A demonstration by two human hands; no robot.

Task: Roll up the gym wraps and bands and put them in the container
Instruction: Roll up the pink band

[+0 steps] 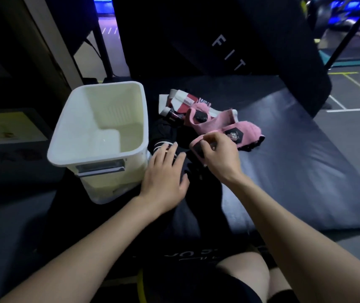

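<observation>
A dark mat (pixel 294 160) is lying across the floor, and everything is sitting on it. The biggest thing on it is the white bin (pixel 100 136), standing upright at the left with its mouth open; I am seeing nothing inside it.

Just right of the bin, the wraps are lying in a loose heap. At the far side there is a red and white wrap (pixel 181 101), partly folded over itself. Nearer and to the right, a pink wrap (pixel 218 122) is trailing across the mat, its wide end with a dark badge pointing right. Touching the bin's near right corner is a black wrap (pixel 163 136) with pale stripes, hard to make out against the mat.

The person is sitting at the near edge with both arms reaching in. The left hand (pixel 166 178) is lying flat with fingers straight, the tips resting on the black wrap and gripping nothing. The right hand (pixel 220 156) is curled, its fingers and thumb pinching the near end of the pink wrap, where a dark patch is showing.

To my eye the rolling is only starting: no wrap is rolled and the bin is looking bare. The pink one seems to be the piece in hand. The next move is likely calling for that pinched end to be turned over on itself and wound tightly along the strip, the left hand coming across to steady it, before the roll is going left into the bin.
</observation>
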